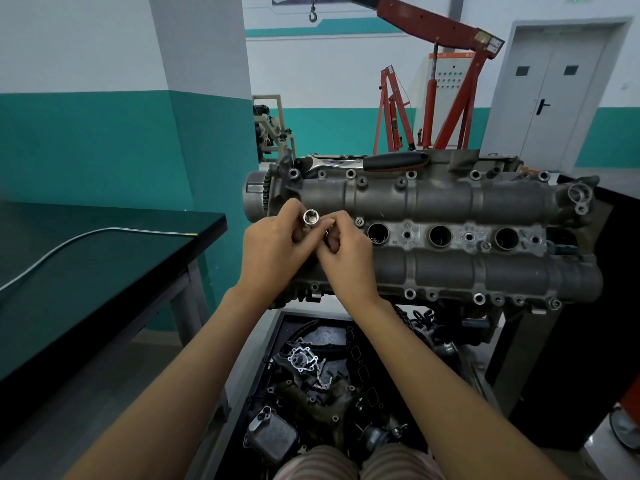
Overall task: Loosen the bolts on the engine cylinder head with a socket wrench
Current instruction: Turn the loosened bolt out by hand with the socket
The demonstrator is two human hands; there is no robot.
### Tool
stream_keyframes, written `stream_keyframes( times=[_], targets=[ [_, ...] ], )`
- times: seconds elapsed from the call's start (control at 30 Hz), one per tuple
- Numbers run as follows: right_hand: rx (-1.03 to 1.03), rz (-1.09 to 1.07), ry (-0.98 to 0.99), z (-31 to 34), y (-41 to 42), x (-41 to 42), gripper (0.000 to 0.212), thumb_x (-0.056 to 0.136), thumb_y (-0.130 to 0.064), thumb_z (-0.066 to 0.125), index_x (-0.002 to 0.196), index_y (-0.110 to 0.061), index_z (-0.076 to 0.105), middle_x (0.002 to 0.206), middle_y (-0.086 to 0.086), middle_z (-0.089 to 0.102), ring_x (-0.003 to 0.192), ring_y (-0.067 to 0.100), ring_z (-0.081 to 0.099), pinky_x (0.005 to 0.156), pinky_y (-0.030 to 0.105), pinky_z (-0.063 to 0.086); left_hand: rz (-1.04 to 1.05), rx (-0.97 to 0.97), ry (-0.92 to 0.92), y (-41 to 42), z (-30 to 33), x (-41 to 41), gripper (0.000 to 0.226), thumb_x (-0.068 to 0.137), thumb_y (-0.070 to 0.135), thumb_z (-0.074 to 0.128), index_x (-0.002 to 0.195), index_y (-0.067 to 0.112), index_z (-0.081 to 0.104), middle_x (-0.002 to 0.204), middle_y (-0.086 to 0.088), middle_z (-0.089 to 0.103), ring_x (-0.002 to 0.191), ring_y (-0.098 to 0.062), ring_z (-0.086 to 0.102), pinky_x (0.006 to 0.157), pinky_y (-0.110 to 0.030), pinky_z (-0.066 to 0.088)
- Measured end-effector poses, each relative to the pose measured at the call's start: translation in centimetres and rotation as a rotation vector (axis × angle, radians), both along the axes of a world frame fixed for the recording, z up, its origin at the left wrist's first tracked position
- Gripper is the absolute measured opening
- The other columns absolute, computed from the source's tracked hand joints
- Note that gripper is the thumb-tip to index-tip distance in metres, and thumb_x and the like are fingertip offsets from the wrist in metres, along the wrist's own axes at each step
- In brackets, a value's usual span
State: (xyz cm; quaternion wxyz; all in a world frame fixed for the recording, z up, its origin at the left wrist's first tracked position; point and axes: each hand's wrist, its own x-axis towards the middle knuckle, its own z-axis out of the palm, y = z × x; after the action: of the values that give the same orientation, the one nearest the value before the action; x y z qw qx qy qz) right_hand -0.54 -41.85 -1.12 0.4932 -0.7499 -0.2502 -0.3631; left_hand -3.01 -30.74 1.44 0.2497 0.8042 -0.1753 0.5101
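Note:
The grey engine cylinder head lies across a stand in front of me, with bolt holes along both long edges. A ratchet wrench with a black handle rests on its far edge. Above the head's left end, my left hand grips a shiny metal socket, its open mouth facing me. My right hand pinches the lower part of the same socket, or a small piece at its base; fingers hide that part.
A dark table with a grey cable stands at my left. Below the head, a black bin holds several loose engine parts. Red hoists and a grey door stand behind.

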Motion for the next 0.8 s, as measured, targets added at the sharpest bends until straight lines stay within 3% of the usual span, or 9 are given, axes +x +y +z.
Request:
stream_keyframes(
  times=[0.1, 0.17, 0.27, 0.37, 0.47, 0.57, 0.67, 0.8],
  targets=[
    [-0.002, 0.008, -0.028, -0.01, -0.11, 0.02, 0.008, 0.086, -0.006, 0.055, 0.081, -0.01, 0.05, 0.058, -0.015, 0.037, 0.057, 0.0, 0.043, 0.052, 0.015, 0.03, -0.016, -0.01, 0.01, -0.03, -0.02, -0.12, 0.029, 0.084, 0.036, 0.063, 0.08, 0.008, 0.058, 0.053, 0.002, 0.055, 0.047, -0.015, 0.051, 0.045, -0.034, 0.043],
    [-0.003, 0.021, -0.051, -0.01, -0.16, 0.01, 0.004, 0.087, -0.005, 0.053, 0.086, -0.007, 0.056, 0.061, -0.017, 0.041, 0.06, -0.002, 0.046, 0.054, 0.012, 0.032, -0.034, 0.0, 0.019, 0.01, 0.02, -0.26, 0.023, 0.085, 0.033, 0.061, 0.087, 0.01, 0.062, 0.056, 0.007, 0.055, 0.049, -0.013, 0.052, 0.047, -0.034, 0.045],
    [-0.02, 0.036, -0.065, 0.16, -0.15, -0.08, 0.015, 0.089, -0.006, 0.051, 0.101, -0.008, 0.062, 0.077, -0.013, 0.056, 0.069, -0.002, 0.051, 0.064, 0.009, 0.039, -0.041, 0.019, 0.028, 0.02, 0.11, -0.39, 0.019, 0.086, 0.027, 0.059, 0.095, 0.012, 0.065, 0.056, 0.013, 0.048, 0.049, -0.008, 0.046, 0.048, -0.03, 0.044],
    [-0.031, 0.055, -0.055, 0.26, -0.1, -0.21, 0.022, 0.091, -0.008, 0.05, 0.11, -0.009, 0.061, 0.09, -0.003, 0.065, 0.08, 0.008, 0.059, 0.072, 0.021, 0.048, -0.016, 0.015, 0.024, -0.02, 0.14, -0.38, 0.02, 0.087, 0.026, 0.058, 0.089, 0.008, 0.064, 0.053, 0.01, 0.045, 0.046, -0.01, 0.043, 0.046, -0.032, 0.041],
    [-0.006, 0.027, -0.034, 0.08, -0.06, 0.05, 0.021, 0.09, -0.012, 0.055, 0.11, -0.011, 0.06, 0.07, -0.016, 0.052, 0.065, -0.001, 0.051, 0.062, 0.013, 0.04, -0.008, -0.011, 0.011, -0.07, 0.14, -0.22, 0.026, 0.086, 0.028, 0.061, 0.079, 0.004, 0.058, 0.05, 0.003, 0.048, 0.044, -0.013, 0.043, 0.043, -0.034, 0.04],
    [0.012, 0.001, 0.004, -0.03, -0.05, 0.11, 0.011, 0.086, -0.014, 0.06, 0.096, -0.013, 0.057, 0.058, -0.013, 0.037, 0.054, 0.004, 0.04, 0.054, 0.014, 0.034, -0.007, -0.007, 0.013, -0.01, 0.08, -0.08, 0.033, 0.084, 0.034, 0.062, 0.075, 0.003, 0.055, 0.05, -0.002, 0.052, 0.044, -0.017, 0.047, 0.043, -0.035, 0.04],
    [0.014, 0.016, -0.029, 0.0, -0.12, 0.0, 0.007, 0.086, -0.008, 0.057, 0.084, -0.014, 0.054, 0.056, -0.013, 0.036, 0.056, 0.003, 0.042, 0.052, 0.014, 0.032, -0.02, 0.018, -0.006, 0.13, 0.0, -0.06, 0.033, 0.084, 0.036, 0.063, 0.074, 0.006, 0.055, 0.051, -0.001, 0.052, 0.044, -0.016, 0.048, 0.043, -0.033, 0.04],
    [0.008, 0.026, -0.067, 0.03, -0.2, 0.09, 0.01, 0.088, -0.006, 0.052, 0.093, -0.009, 0.06, 0.063, -0.019, 0.044, 0.062, -0.004, 0.048, 0.057, 0.008, 0.035, -0.038, 0.048, -0.009, 0.29, 0.01, -0.2, 0.026, 0.087, 0.034, 0.058, 0.085, 0.009, 0.061, 0.055, 0.009, 0.05, 0.047, -0.009, 0.046, 0.045, -0.03, 0.041]
  ],
)
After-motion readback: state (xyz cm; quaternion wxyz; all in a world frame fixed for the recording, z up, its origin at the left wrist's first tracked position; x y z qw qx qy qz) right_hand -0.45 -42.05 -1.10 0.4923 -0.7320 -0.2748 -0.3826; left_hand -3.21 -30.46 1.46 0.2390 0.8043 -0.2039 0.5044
